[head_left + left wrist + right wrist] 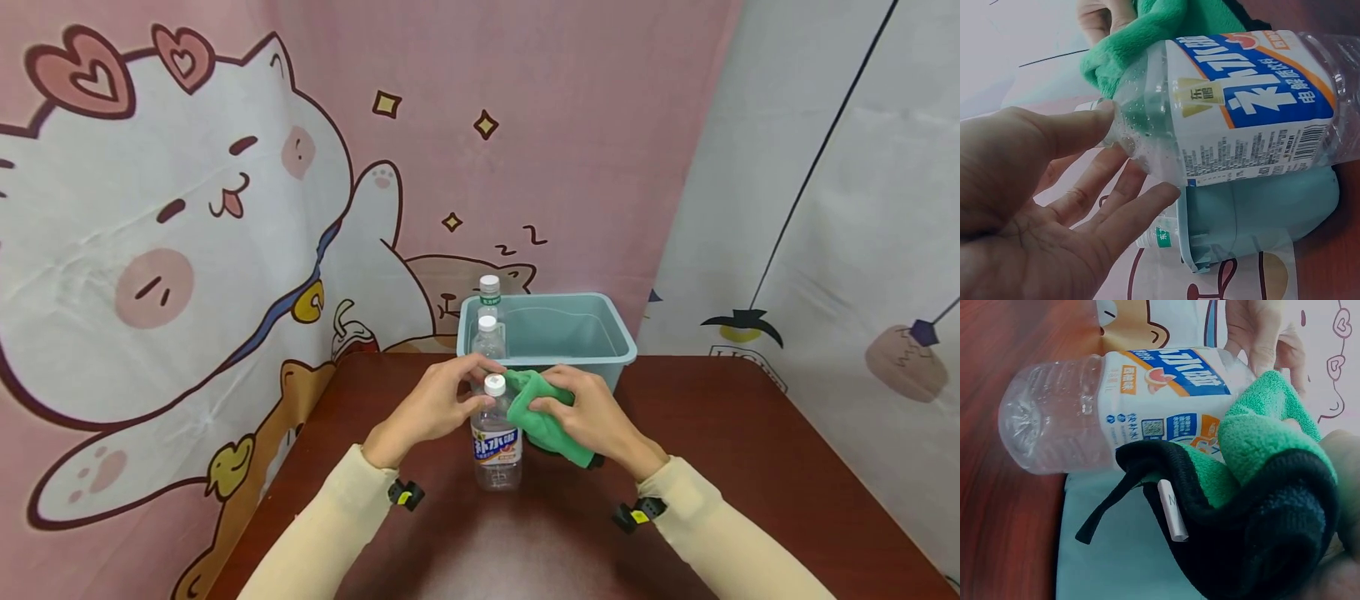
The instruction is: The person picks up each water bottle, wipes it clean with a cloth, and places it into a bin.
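A clear plastic bottle [497, 450] with a white cap and a blue, white and orange label stands upright on the table. My left hand [432, 406] has its thumb and fingers about the bottle's neck, the thumb touching just below the cap; the other fingers spread beside the shoulder in the left wrist view. My right hand [594, 414] grips a bunched green cloth [542, 408]. The cloth lies against the bottle's shoulder. Black edging and a small white tag [1174, 510] show on the cloth in the right wrist view.
Behind the bottle, a light blue plastic bin [592, 360] stands near the table's back edge. Two more clear bottles with white caps, a nearer bottle [488, 340] and a farther bottle [489, 293], line up behind the first. A printed curtain [585, 167] hangs behind the dark red table [705, 450].
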### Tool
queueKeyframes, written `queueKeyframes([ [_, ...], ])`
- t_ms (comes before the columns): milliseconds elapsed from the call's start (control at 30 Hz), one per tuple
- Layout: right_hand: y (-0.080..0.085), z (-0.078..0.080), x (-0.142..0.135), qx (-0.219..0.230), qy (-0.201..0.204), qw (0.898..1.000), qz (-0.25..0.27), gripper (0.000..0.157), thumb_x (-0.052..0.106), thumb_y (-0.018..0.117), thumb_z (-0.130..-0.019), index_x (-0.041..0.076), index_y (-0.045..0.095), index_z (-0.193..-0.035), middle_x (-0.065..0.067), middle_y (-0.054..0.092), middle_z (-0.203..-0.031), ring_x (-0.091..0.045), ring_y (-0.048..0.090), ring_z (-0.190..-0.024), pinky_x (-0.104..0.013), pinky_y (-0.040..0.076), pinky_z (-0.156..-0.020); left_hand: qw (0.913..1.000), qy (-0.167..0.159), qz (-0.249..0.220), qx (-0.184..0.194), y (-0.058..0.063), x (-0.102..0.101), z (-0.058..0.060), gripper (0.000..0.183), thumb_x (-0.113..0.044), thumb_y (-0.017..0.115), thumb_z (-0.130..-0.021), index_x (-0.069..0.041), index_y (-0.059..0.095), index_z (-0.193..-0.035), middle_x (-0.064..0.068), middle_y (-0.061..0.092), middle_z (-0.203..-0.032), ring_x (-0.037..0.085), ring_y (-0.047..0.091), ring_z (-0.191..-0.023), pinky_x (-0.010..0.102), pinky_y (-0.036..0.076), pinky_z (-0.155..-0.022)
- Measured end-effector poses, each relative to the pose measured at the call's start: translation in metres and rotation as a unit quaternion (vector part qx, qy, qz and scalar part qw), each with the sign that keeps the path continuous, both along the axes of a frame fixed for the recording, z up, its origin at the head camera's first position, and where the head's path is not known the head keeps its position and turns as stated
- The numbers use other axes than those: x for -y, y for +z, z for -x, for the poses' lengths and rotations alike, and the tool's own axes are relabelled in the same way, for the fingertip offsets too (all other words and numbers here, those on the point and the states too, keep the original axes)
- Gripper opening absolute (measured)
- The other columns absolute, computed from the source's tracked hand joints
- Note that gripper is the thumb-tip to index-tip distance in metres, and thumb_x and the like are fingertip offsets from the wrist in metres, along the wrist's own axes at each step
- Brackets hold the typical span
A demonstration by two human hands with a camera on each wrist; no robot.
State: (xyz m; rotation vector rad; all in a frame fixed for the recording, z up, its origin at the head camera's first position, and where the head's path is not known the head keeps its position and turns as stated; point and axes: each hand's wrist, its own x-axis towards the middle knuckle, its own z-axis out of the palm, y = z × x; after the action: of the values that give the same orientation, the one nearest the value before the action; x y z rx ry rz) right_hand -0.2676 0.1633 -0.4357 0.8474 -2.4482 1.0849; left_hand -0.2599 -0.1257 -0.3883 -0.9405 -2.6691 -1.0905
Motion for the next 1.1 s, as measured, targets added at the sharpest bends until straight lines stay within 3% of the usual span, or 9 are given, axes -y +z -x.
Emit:
queueKeyframes([
  [167,-0.006,-0.004,-0.009,-0.004,-0.01,1.0,0.003,0.02,0.022,0.093,-0.103,0.022,0.089,-0.123,0.005,0.084,-0.122,-0.014,0.08,-0.111,-0.037,0.067,-0.094,0.9999,-0.004,-0.009,0.005,0.002,0.0,-0.001,0.041,-0.009,0.087,-0.106,-0.013,0.076,-0.146,0.009,0.083,-0.128,0.03,0.078,-0.12,0.057,0.069,-0.104],
  [500,-0.019,-0.013,-0.024,-0.006,-0.03,1.0,-0.002,0.024,0.021,0.096,-0.1,0.022,0.09,-0.123,0.005,0.085,-0.122,-0.016,0.081,-0.111,-0.037,0.068,-0.094,0.9999,-0.006,-0.009,0.007,0.003,-0.002,-0.003,0.041,-0.009,0.089,-0.105,-0.012,0.078,-0.145,0.007,0.084,-0.13,0.031,0.079,-0.12,0.048,0.07,-0.102],
  [633,-0.023,-0.015,-0.03,-0.002,-0.038,0.999,-0.001,0.027,0.021,0.096,-0.099,0.022,0.09,-0.124,0.005,0.085,-0.123,-0.015,0.081,-0.111,-0.035,0.068,-0.094,0.9999,-0.007,-0.011,0.007,0.003,-0.002,-0.003,0.04,-0.009,0.089,-0.104,-0.013,0.079,-0.143,0.007,0.084,-0.129,0.034,0.079,-0.119,0.052,0.07,-0.101],
  [867,-0.028,-0.017,-0.039,0.001,-0.038,0.999,0.002,0.027,0.02,0.096,-0.1,0.022,0.089,-0.126,0.003,0.085,-0.122,-0.015,0.081,-0.107,-0.03,0.066,-0.088,0.9999,0.003,-0.01,0.002,0.005,-0.003,-0.003,0.039,-0.01,0.091,-0.104,-0.014,0.081,-0.141,0.006,0.085,-0.126,0.029,0.079,-0.113,0.033,0.066,-0.094],
  [1100,-0.034,-0.019,-0.048,0.007,-0.04,0.999,0.004,0.026,0.02,0.094,-0.101,0.021,0.089,-0.127,0.003,0.084,-0.122,-0.015,0.08,-0.106,-0.028,0.066,-0.087,0.9998,0.018,-0.01,-0.001,0.005,-0.002,-0.003,0.036,-0.013,0.093,-0.102,-0.017,0.082,-0.137,0.004,0.085,-0.121,0.03,0.076,-0.106,0.028,0.06,-0.085],
])
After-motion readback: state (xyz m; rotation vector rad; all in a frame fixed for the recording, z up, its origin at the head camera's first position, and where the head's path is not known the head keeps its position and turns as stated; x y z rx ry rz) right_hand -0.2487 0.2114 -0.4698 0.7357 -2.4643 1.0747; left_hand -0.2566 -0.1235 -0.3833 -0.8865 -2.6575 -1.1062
